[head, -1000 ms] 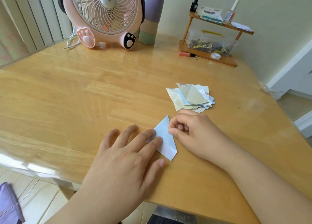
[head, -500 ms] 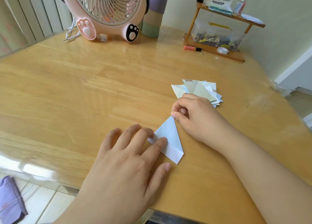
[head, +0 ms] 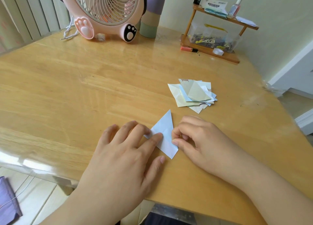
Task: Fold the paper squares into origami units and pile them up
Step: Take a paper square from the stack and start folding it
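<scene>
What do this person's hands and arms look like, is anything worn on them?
Both are bare. The left hand and the right hand show no gloves, rings, watch or bracelets. No sleeve shows on either forearm as far as the picture's edge. The fingernails that show are short and look unpainted. No marks or bandages are visible.

Pink fan [head: 108,11], pastel bottle [head: 151,14] and wooden shelf [head: 218,36] line the table's [head: 67,89] far edge.
</scene>
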The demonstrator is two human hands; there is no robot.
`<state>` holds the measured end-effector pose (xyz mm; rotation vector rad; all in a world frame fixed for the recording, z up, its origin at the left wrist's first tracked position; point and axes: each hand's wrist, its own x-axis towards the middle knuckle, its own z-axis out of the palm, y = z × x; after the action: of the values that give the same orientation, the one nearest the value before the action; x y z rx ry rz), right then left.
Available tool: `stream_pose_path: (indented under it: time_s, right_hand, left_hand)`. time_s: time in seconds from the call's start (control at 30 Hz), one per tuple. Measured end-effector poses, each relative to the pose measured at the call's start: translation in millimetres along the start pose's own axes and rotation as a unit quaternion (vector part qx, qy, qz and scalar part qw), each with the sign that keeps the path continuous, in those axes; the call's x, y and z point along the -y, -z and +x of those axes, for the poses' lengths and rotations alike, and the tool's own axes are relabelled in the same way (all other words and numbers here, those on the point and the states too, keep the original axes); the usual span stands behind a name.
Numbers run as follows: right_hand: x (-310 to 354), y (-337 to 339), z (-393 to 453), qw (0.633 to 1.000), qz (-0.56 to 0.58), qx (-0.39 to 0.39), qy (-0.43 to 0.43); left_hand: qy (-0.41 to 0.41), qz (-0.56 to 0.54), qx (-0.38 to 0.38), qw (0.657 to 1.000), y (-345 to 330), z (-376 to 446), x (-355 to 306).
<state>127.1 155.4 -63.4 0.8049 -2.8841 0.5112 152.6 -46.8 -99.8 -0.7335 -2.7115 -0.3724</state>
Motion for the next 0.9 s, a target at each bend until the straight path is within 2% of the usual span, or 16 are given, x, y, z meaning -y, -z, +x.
stream_pose_path:
  time_s: [0.17, 0.23, 0.27, 0.33, 0.37, 0.47, 0.57, 0.67, 0.8, 0.9]
  right_hand:
    - [6, 5, -11, 0.998, 0.034, 0.041, -0.03]
    - [8, 14, -9, 0.988, 0.111, 0.042, -0.1]
    - [8, 18, -5, 0.98, 0.138, 0.014, -0.14]
    - [5, 22, 9, 0.965, 0.14, -0.045, -0.217]
    - [4, 23, 18, 0.959, 0.121, -0.049, -0.253]
    - [3, 16, 40, 0.945, 0.065, 0.017, -0.32]
    - [4, 12, 54, 0.925, 0.129, 0.055, -0.352]
    - [5, 12, 56, 0.913, 0.192, 0.053, -0.356]
    - [6, 4, 49, 0.932, 0.134, -0.014, -0.336]
    - [9, 3, 48, 0.938, 0.139, 0.007, -0.316]
  left_hand:
    - [-0.003, -0.006, 0.005, 1.0, 2, 0, 1]
    - [-0.004, -0.008, 0.006, 1.0, 3, -1, 1]
    - [-0.005, -0.008, 0.008, 1.0, 3, -1, 1]
    - [-0.003, -0.005, 0.017, 1.0, 2, -1, 2]
    - [-0.002, -0.004, 0.021, 1.0, 2, 0, 2]
    - [-0.006, -0.003, 0.021, 1.0, 3, 0, 2]
    - [-0.01, -0.003, 0.01, 1.0, 2, 1, 2]
    - [-0.009, -0.011, -0.004, 1.0, 0, 1, 3]
    - [-0.013, -0.014, -0.012, 1.0, -1, 1, 3]
    - [-0.016, -0.012, -0.005, 1.0, -2, 2, 3]
